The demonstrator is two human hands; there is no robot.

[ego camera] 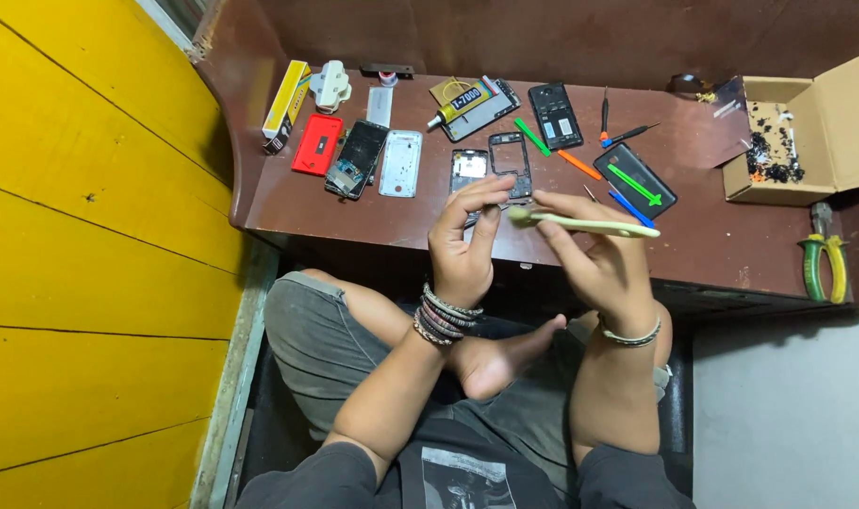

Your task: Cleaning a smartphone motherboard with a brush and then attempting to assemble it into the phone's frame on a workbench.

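Observation:
My left hand (464,243) is raised above the front edge of the brown desk (288,212), its fingers pinched around a small part too small to make out. My right hand (594,256) grips a pale toothbrush (585,224), whose bristled head points left and touches the spot between my left fingertips. Just behind my hands lie a black phone frame (510,165) and a phone body with a white inner plate (468,169).
On the desk lie a red phone cover (317,144), a cracked phone (357,157), a white back cover (400,163), a glue tube (460,103), green, orange and blue pry tools, screwdrivers (605,113), an open cardboard box (797,141) and green-handled pliers (823,262). A yellow wall (81,236) stands left.

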